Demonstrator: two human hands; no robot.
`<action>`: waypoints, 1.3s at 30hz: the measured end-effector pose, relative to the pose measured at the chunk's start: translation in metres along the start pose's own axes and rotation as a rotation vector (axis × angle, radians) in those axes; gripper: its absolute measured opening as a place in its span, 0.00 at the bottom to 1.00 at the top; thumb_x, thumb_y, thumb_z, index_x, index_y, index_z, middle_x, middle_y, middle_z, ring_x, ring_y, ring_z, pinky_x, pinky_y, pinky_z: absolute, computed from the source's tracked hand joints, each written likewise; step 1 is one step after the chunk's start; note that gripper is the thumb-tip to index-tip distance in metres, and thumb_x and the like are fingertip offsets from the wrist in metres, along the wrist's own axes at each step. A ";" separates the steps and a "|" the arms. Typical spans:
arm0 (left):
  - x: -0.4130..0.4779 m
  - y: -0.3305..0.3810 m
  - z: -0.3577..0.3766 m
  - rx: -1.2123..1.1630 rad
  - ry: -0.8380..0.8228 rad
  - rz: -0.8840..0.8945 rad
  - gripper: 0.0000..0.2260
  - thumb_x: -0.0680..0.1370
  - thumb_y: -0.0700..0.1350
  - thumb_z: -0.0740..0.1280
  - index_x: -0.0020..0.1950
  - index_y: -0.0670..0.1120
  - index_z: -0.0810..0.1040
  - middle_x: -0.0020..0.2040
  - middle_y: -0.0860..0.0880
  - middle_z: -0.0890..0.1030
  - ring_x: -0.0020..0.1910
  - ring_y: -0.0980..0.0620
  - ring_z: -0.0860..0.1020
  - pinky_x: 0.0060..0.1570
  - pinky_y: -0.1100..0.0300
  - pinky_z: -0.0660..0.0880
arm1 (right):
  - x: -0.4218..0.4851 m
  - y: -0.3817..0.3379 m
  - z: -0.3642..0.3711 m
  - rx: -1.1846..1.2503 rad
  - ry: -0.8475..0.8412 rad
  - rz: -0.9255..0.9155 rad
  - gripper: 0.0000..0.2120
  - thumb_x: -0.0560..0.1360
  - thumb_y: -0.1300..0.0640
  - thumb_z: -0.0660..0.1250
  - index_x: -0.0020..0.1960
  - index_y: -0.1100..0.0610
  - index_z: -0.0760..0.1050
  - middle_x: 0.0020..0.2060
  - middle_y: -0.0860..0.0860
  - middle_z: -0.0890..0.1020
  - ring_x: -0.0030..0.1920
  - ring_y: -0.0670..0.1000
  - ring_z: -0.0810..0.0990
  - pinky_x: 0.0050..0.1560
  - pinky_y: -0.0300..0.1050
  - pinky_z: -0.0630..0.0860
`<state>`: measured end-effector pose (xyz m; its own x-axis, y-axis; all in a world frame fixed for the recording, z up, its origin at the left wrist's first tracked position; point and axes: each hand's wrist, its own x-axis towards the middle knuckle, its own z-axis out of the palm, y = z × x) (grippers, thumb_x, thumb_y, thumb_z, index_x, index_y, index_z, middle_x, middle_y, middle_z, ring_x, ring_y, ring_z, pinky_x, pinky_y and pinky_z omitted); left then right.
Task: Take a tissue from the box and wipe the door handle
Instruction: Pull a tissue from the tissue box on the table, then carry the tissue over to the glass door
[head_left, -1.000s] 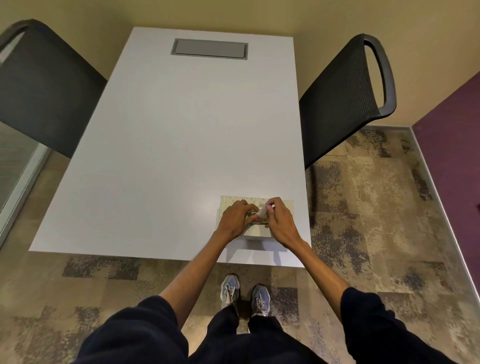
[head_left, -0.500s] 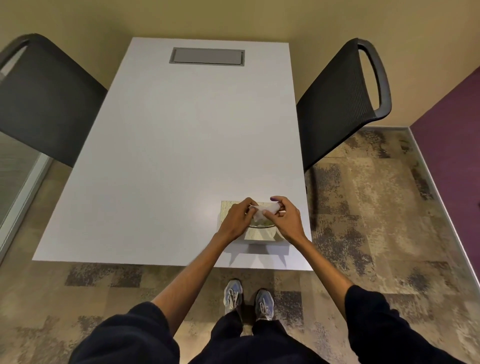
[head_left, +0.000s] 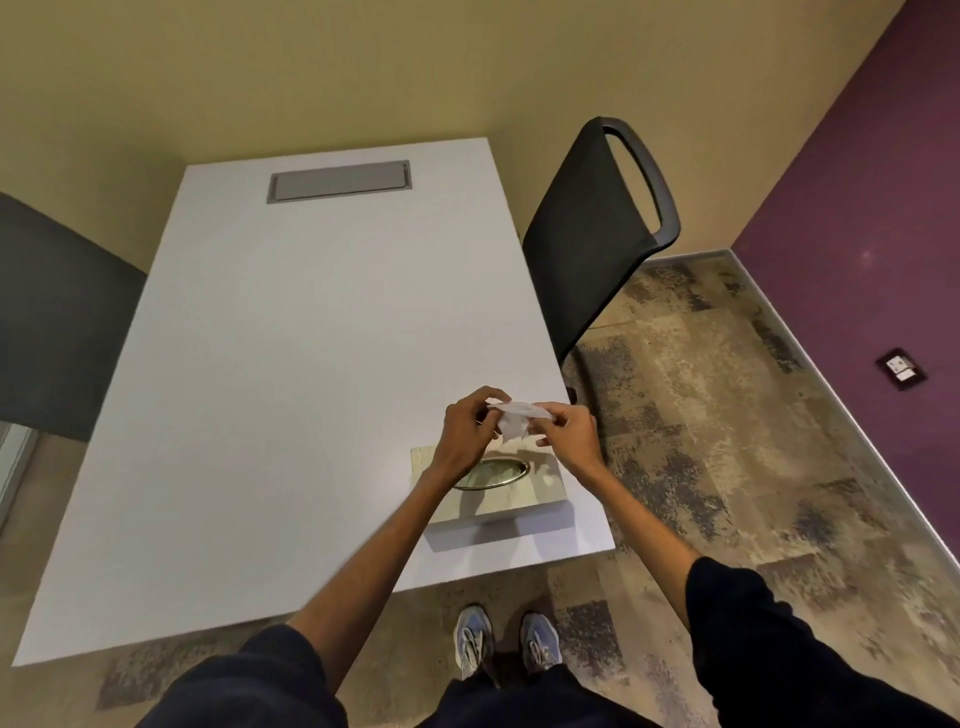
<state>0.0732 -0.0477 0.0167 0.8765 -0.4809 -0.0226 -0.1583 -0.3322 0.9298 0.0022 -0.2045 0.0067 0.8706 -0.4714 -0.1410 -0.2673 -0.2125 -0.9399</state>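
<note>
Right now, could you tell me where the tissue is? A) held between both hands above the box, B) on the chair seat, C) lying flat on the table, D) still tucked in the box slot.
A: the tissue is pinched between the left hand and right hand, above the box.

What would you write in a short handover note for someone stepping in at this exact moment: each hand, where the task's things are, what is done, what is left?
Left hand: pinching one end of the tissue.
Right hand: pinching the other end, so the tissue is held between both hands above the tissue box.
Box: on the white table, at its near right corner; oval opening shows no tissue sticking up.
Done: tissue is out of the box.
Left: go to the door handle, which is not in view, and wipe it.
</note>
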 end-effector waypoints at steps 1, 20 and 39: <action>0.003 0.003 0.002 -0.002 -0.007 0.004 0.07 0.80 0.36 0.64 0.54 0.42 0.81 0.44 0.43 0.85 0.38 0.45 0.83 0.41 0.54 0.82 | 0.000 -0.002 -0.003 0.054 0.023 0.017 0.08 0.76 0.66 0.68 0.51 0.58 0.84 0.41 0.57 0.86 0.37 0.51 0.83 0.36 0.46 0.82; 0.028 0.064 0.099 0.036 -0.263 0.144 0.08 0.77 0.37 0.70 0.54 0.39 0.86 0.49 0.41 0.87 0.48 0.45 0.86 0.53 0.51 0.84 | -0.037 0.007 -0.104 0.329 0.553 0.202 0.10 0.71 0.72 0.67 0.48 0.65 0.84 0.44 0.61 0.86 0.41 0.53 0.83 0.45 0.49 0.81; -0.098 0.200 0.386 0.002 -0.830 0.334 0.09 0.76 0.34 0.69 0.54 0.39 0.86 0.47 0.45 0.87 0.44 0.54 0.84 0.50 0.58 0.81 | -0.243 0.098 -0.351 0.414 1.088 0.228 0.12 0.70 0.69 0.74 0.53 0.66 0.81 0.47 0.61 0.85 0.45 0.53 0.82 0.48 0.46 0.79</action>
<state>-0.2200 -0.3802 0.0627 0.1732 -0.9848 -0.0100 -0.3478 -0.0707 0.9349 -0.3809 -0.4108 0.0579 -0.0420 -0.9849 -0.1679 -0.0425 0.1697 -0.9846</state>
